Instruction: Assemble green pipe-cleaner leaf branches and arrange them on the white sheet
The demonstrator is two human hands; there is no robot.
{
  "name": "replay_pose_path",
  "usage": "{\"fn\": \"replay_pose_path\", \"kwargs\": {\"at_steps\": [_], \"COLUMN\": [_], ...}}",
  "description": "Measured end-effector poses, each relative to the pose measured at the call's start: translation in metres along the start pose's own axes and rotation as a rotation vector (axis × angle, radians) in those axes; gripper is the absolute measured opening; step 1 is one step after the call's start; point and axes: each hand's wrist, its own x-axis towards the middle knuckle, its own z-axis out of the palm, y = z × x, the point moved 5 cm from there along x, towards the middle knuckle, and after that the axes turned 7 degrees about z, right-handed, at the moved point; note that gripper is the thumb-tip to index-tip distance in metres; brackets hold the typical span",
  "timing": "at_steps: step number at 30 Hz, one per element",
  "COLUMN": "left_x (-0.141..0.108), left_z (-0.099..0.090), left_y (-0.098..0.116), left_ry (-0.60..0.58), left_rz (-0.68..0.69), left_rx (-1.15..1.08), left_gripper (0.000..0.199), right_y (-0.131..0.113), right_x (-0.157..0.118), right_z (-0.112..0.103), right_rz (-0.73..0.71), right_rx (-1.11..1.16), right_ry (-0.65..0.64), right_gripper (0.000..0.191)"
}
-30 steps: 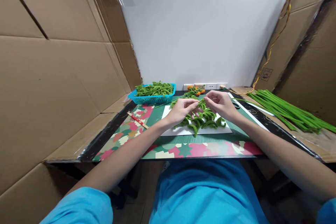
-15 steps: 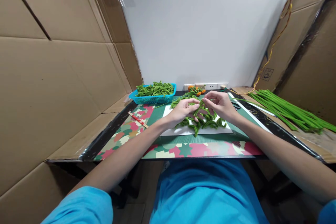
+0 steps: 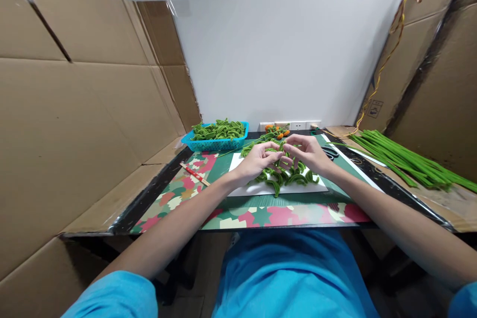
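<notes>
My left hand (image 3: 261, 160) and my right hand (image 3: 306, 153) meet over a sheet of white paper (image 3: 257, 190). Both are closed, fingertips pinching a small green pipe cleaner piece (image 3: 282, 145) between them. Fingers cover most of that piece, so its full shape is hidden. Below and around my hands, several curled green pipe cleaner pieces (image 3: 275, 187) lie scattered on the paper.
A blue basket (image 3: 219, 145) heaped with curled green pieces stands at the back left. Orange fuzzy pieces (image 3: 278, 132) lie behind my hands. Scissors (image 3: 331, 152) and long green pipe cleaners (image 3: 413, 161) are to the right; a red-wrapped stick (image 3: 195, 174) lies left.
My fingers have drawn closer around the green piece, and less of it shows now. My right hand has come slightly lower and to the left; the whole view has shifted a little.
</notes>
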Motion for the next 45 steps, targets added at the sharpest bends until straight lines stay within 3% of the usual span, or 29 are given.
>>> {"fn": "replay_pose_path", "kwargs": {"at_steps": [4,8,11,14,19,21,24,27,29,33,38,42,45], "left_x": [0.000,0.005,0.007,0.001,-0.016,-0.021,-0.026,-0.029,-0.027,-0.018,-0.009,-0.008,-0.009], "left_z": [0.000,-0.006,-0.025,-0.059,-0.121,-0.134,-0.141,-0.139,-0.137,-0.120,-0.072,-0.033,-0.020], "left_y": [0.002,0.003,0.009,0.024,0.039,0.037,0.028,0.023,0.024,0.034,0.039,0.036,0.032], "left_ry": [0.021,0.069,0.134,0.220,0.255,0.201,0.078,0.021,0.065,0.173,0.097,-0.072,-0.091], "left_rz": [0.033,0.079,0.108,0.102,-0.088,-0.197,-0.352,-0.433,-0.409,-0.211,0.045,0.314,0.431], "left_rx": [0.078,0.206,0.390,0.674,1.071,1.150,1.194,1.226,1.269,1.288,1.138,0.894,0.796], "left_gripper": [0.058,0.065,0.064,0.041,0.012,0.013,0.019,0.038,0.050,0.052,0.041,0.092,0.107], "right_y": [0.002,0.008,0.013,0.018,0.028,0.033,0.036,0.034,0.030,0.023,0.016,0.008,0.006], "right_x": [0.002,0.005,0.006,0.006,0.007,0.007,0.007,0.006,0.006,0.006,0.005,0.003,0.001], "right_z": [0.001,-0.001,-0.005,-0.010,-0.022,-0.026,-0.030,-0.030,-0.026,-0.013,0.002,0.006,0.005], "right_rz": [0.010,0.125,0.184,0.220,0.240,0.246,0.260,0.268,0.275,0.285,0.201,0.084,0.013], "right_rx": [0.069,0.267,0.353,0.375,0.379,0.377,0.374,0.362,0.339,0.298,0.256,0.197,0.135], "right_ry": [0.042,0.088,0.126,0.161,0.242,0.269,0.288,0.254,0.196,0.082,-0.031,-0.074,-0.056], "right_gripper": [0.042,0.044,0.048,0.053,0.056,0.054,0.051,0.044,0.035,0.021,0.025,0.032,0.034]}}
